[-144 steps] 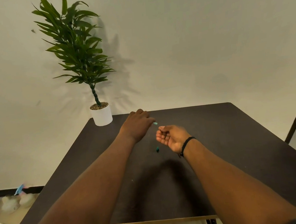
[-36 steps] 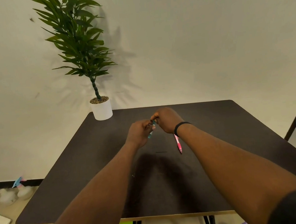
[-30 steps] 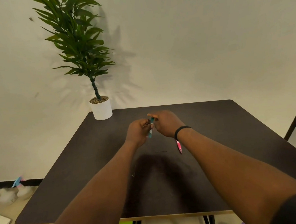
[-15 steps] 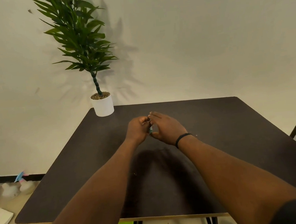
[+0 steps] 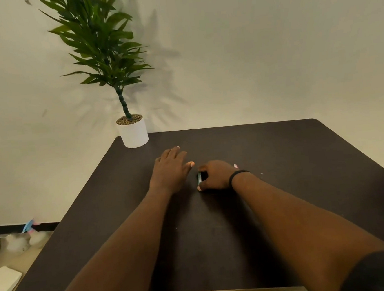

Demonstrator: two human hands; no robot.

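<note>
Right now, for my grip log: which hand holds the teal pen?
The right hand, with the wristband, curls round the teal pen; the left hand lies flat.

The dark brown square bench has a smooth, matt top that looks like laminate, with a pale wood edge on the near side. At its far left, the round white pot is smooth and matt and topped with rough brown gravel. The plant's green leaves have a faint plastic sheen. The short teal pen in the right hand glints like glossy plastic. The black wristband looks matt.
</note>
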